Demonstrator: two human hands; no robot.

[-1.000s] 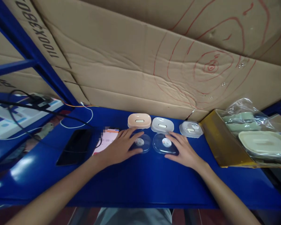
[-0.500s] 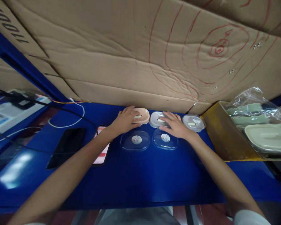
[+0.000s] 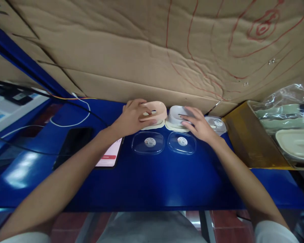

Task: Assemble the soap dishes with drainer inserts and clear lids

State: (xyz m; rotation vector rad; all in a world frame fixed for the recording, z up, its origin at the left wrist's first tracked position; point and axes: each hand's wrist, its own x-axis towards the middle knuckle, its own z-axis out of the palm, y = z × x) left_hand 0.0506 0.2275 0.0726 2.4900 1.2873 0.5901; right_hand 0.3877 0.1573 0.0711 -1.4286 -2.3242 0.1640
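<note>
My left hand (image 3: pixel 131 118) grips the left side of a peach oval dish (image 3: pixel 161 109) with a slot in its middle. This dish is raised and tilted over a cream base (image 3: pixel 157 125). Fingers of my right hand (image 3: pixel 200 124) hold a white oval dish (image 3: pixel 174 114), likewise lifted above its own cream base (image 3: pixel 175 127). Nearer to me, two clear lids (image 3: pixel 139 143) with round labels lie side by side on the blue table. Partly behind my right hand sits another oval dish under a clear lid (image 3: pixel 221 125).
A cardboard box (image 3: pixel 240 135) at the right holds green and cream pieces in clear plastic. Left of my hands lie a lit phone (image 3: pixel 110 158), a dark phone (image 3: pixel 73 145) and a white cable (image 3: pixel 58 125). A cardboard wall (image 3: pixel 103 60) closes the table's back.
Both hands have lifted the peach and white dishes up from where they sat, and the cream bases now show beneath. The camera view has shifted slightly.
</note>
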